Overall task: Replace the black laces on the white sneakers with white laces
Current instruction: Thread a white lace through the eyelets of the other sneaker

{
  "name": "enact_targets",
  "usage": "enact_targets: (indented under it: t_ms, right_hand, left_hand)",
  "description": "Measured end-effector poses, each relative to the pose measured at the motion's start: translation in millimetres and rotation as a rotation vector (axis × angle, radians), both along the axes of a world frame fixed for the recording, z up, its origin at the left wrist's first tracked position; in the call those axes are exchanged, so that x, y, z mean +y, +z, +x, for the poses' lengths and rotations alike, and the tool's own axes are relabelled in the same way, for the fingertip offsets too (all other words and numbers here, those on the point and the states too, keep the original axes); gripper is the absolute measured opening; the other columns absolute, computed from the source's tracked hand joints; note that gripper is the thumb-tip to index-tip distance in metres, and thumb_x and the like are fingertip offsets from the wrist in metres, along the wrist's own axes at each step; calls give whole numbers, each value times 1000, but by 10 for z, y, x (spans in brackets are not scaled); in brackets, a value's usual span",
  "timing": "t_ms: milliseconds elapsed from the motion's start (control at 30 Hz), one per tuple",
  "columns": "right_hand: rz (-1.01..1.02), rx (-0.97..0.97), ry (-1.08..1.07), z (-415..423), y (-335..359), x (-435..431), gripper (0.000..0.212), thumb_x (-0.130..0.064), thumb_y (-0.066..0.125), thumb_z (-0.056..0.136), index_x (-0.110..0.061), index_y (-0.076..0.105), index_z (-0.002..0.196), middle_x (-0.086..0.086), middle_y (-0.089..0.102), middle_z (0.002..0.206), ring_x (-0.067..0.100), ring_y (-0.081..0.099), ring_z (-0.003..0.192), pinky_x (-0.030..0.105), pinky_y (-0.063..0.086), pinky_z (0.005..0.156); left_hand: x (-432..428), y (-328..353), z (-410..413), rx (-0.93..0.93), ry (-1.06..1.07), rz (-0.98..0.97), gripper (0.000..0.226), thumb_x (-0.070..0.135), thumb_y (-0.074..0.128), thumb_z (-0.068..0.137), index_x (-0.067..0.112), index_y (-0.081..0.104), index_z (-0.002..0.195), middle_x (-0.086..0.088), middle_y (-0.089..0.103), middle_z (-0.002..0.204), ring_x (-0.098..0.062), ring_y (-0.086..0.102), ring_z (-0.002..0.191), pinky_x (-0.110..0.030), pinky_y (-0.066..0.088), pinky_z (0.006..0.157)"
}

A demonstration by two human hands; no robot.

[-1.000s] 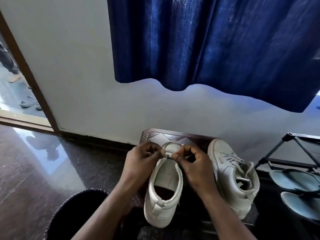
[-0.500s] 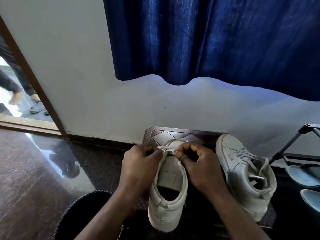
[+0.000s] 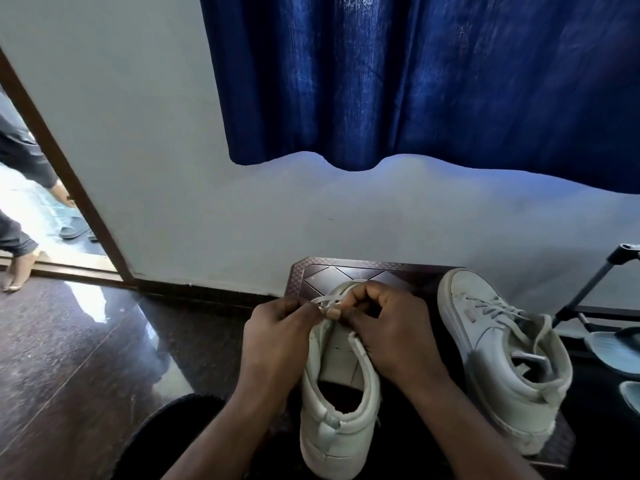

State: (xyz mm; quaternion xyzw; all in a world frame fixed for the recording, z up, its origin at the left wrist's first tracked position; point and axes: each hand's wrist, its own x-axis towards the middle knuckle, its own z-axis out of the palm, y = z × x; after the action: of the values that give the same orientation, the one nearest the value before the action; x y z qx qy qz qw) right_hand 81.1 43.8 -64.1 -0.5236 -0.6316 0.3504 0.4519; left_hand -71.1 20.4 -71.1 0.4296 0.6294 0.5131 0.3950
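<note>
A white sneaker stands heel towards me on a dark patterned mat. Its tongue is bare, with no lace over the middle. My left hand and my right hand meet over its front eyelets. Both pinch a white lace that arcs between their fingertips. The toe of this shoe is hidden behind my fingers. A second white sneaker stands to the right on the same mat, laced with a pale lace whose ends hang loose by its collar.
A white wall and blue curtain rise just behind the mat. A metal rack with blue slippers stands at the right. An open doorway at the left shows a person's legs. Glossy dark floor spreads to the left.
The view has shifted so the shoes sit further right and closer. My hands stay at the front eyelets, the lace now pulled into a small arc between them. The person in the doorway has moved.
</note>
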Motion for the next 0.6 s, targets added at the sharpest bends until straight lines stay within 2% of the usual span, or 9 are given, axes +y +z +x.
enact_targets:
  t_ms: [100,167,233,367,500,600]
  right_hand:
    - [-6,69,44,45,27,-22,18,-17,90,77,-17,74,69,-14,68,62,-4,55,56,12,43,59]
    - [-13,77,74,66,51,-35,15,-16,88,79,-16,76,71,-13,71,66,-5,59,60,11,45,64]
    - [-4,6,80,90,51,-21,12,-18,86,83,-19,78,74,-13,75,74,-4,65,69,12,47,70]
    - [-35,-115,98,156,75,-1,13,-12,80,89,-24,83,86,-19,78,87,-4,71,86,13,51,83]
    - [-54,-65,9,95,87,-33,18,-6,84,82,-23,79,81,-11,77,77,3,72,72,9,50,69]
    - [-30,-54,-54,26,48,-40,21,-3,84,77,-20,72,76,-7,74,70,3,64,59,11,48,61]
  left_hand:
    - [25,-26,-5,-10,1,-8,37,37,70,71,1,70,79,-29,65,79,-16,53,66,-36,42,63]
    - [26,-25,-11,3,3,-3,32,31,72,77,0,68,76,-18,59,66,-15,49,64,-34,39,61]
    - [17,-19,-14,0,9,4,31,31,71,77,1,68,74,-10,56,64,-15,48,63,-34,39,60]
    - [0,-12,-1,17,25,11,27,27,72,81,2,68,74,-15,60,65,-15,50,63,-34,40,61]
    - [-6,8,6,27,21,13,36,40,65,67,5,71,76,-20,69,79,-10,53,64,-32,42,62]
    - [1,2,2,42,24,17,33,39,67,69,7,71,75,-14,67,69,-9,51,62,-30,42,59]
